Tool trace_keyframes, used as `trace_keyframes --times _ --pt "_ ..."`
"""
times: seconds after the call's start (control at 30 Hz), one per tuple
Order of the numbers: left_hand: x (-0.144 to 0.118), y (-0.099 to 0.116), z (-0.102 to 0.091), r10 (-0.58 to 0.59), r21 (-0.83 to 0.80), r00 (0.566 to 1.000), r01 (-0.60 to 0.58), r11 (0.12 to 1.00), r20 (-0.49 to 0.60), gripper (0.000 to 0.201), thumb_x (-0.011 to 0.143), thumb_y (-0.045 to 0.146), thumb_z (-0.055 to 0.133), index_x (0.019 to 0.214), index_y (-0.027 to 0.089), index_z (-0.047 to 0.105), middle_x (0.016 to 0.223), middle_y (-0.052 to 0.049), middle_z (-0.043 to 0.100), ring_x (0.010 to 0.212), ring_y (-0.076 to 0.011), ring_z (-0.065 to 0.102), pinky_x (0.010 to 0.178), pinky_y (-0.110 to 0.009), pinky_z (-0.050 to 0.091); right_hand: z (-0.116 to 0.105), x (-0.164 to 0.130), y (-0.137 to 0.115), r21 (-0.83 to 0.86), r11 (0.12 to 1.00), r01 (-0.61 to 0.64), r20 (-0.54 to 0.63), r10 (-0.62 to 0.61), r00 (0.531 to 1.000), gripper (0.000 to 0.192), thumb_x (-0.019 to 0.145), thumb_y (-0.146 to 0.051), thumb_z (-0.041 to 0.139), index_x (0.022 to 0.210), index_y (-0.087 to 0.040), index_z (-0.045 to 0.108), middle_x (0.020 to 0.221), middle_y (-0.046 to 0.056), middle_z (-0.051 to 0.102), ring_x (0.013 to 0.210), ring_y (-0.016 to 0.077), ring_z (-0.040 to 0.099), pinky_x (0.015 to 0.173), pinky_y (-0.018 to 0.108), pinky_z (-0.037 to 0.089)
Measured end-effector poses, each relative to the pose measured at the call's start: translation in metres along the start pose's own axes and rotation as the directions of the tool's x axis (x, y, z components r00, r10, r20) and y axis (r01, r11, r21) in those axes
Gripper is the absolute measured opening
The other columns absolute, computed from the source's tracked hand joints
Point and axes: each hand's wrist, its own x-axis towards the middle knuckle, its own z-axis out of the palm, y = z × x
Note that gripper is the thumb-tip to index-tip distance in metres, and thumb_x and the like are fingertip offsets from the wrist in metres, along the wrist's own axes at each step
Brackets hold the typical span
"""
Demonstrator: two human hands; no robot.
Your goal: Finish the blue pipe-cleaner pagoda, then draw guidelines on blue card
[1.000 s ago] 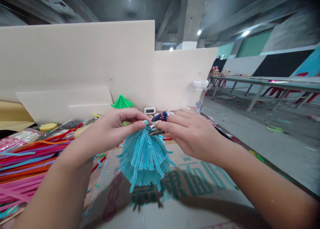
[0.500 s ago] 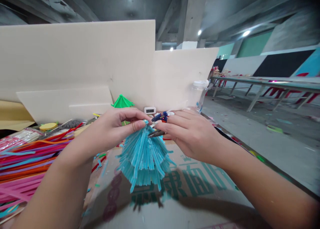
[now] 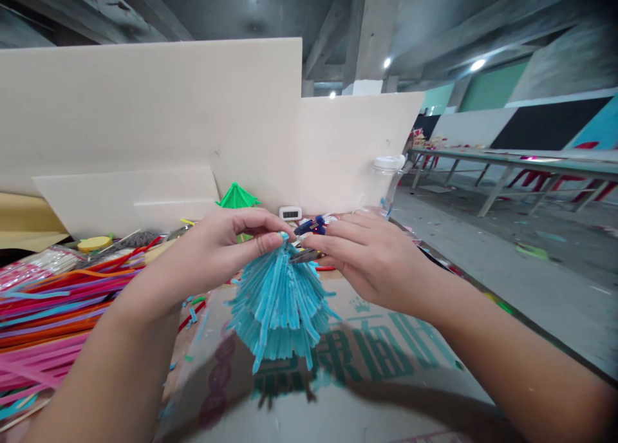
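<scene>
A tiered, cone-shaped piece of light blue pipe cleaners (image 3: 280,308) hangs over the printed board, its strands fanning downward. My left hand (image 3: 236,240) pinches its top between thumb and fingers. On the right, my right hand (image 3: 371,256) is closed around a pointed metal tool (image 3: 305,255), whose tip lies close against the blue strands near the top. The fingers hide most of the tool, so I cannot tell its exact kind. Just behind the fingertips is a dark blue tool (image 3: 311,225), partly covered.
Loose coloured pipe cleaners (image 3: 62,320) lie at the left. A green umbrella-shaped piece (image 3: 236,196), a small white digital timer (image 3: 290,213) and a clear plastic jar (image 3: 385,182) stand before the white panels (image 3: 159,121). The printed board (image 3: 386,398) covers the work surface.
The metal tool's tip has shifted slightly right and up, with my right hand. My left hand still pinches the blue piece in nearly the same place.
</scene>
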Motion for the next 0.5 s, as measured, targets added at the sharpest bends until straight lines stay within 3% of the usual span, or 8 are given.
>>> trace_keyframes --times 0.5 --pt "0.0013 -0.0037 0.0012 0.017 0.001 1.000 -0.017 1.000 -0.009 0.016 0.095 0.033 0.060 0.101 0.024 0.073 0.097 0.005 0.074 0.088 -0.0105 0.067 0.079 -0.019 0.049 0.0017 0.0001 -0.0017 -0.039 0.999 0.011 -0.016 -0.011 1.000 0.030 0.094 -0.006 0.045 0.110 -0.013 0.069 0.085 0.006 0.067 0.081 0.0220 0.056 0.071 0.033 0.035"
